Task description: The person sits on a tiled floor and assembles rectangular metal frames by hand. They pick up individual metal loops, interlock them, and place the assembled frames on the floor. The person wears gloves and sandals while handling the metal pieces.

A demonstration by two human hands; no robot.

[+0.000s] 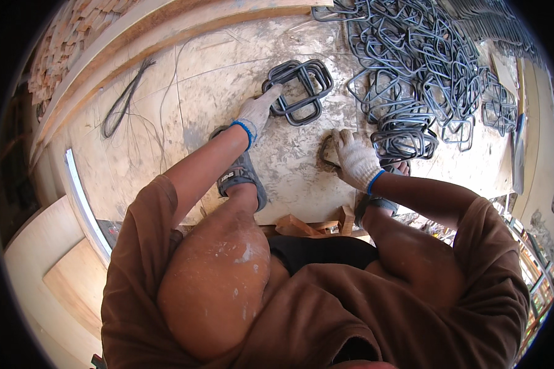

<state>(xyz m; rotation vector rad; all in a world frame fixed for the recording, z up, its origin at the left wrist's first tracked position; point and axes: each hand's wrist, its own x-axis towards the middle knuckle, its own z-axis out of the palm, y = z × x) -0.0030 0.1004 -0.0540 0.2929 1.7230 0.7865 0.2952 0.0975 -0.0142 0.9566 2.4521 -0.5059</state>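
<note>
My left hand (256, 114), in a pale knit glove with a blue cuff, holds the left side of a small stack of rebar stirrups (297, 120). These are dark steel bars bent into rounded squares, lying on a stained plywood sheet (277, 160). Closer to me and to the right, my right hand (358, 158), gloved the same way, is closed on a single stirrup (324, 154). Its fingers and palm cover most of that piece. Just right of this hand, more stirrups (406, 145) lie in a row, at the near end of a big tangled heap (412, 67).
Tied wire (122, 111) lies on the plywood at left, with loose thin strands beside it. A long timber beam (148, 42) borders the far left, with stacked wood pieces (74, 43) behind. My sandalled feet flank the work area. Wood offcuts (314, 225) sit at the near edge.
</note>
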